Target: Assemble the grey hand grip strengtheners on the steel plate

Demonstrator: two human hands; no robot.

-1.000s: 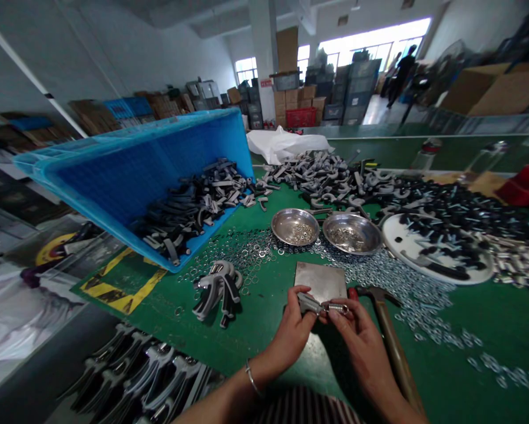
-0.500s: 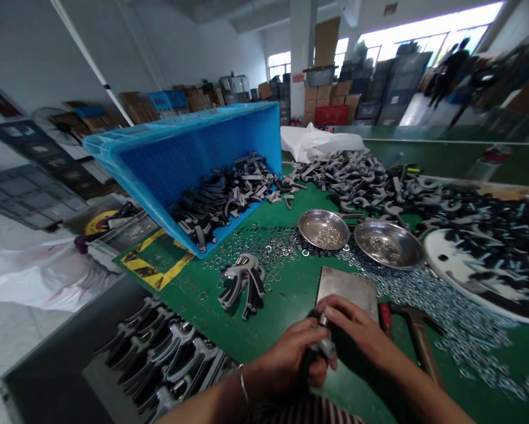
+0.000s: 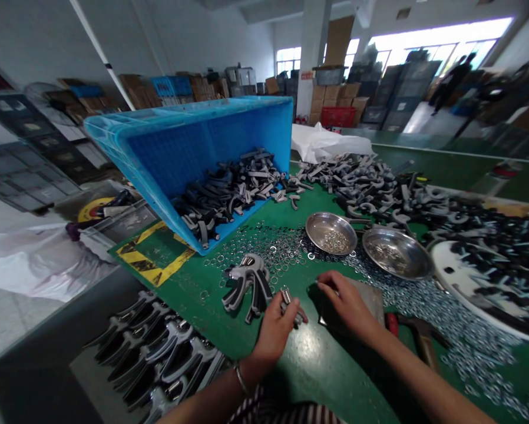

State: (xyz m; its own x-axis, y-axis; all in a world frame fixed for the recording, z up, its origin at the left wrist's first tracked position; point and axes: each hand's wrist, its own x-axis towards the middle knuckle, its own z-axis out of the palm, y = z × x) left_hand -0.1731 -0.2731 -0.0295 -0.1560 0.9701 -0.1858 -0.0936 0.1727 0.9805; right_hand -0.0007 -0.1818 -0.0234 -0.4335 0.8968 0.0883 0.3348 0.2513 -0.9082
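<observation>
My left hand is closed around a grey and black hand-grip exerciser whose coil spring sticks up past the fingers. Most of that piece is hidden in the palm. Just left of it, several assembled hand-grip exercisers lie stacked on the green table. My right hand hovers by the left edge of a flat metal plate, thumb and fingertips pinched together. What is between those fingertips, if anything, is too small to tell.
A blue crate on its side holds loose handles. Two metal bowls contain small parts, with washers scattered around. A hammer lies right of the plate. A grey bin with finished grips stands lower left; a white tray holds black screws.
My hands, together on the hand-grip exerciser before, have come apart. The left has carried it left toward the stack; the right has moved forward, toward the plate's left edge.
</observation>
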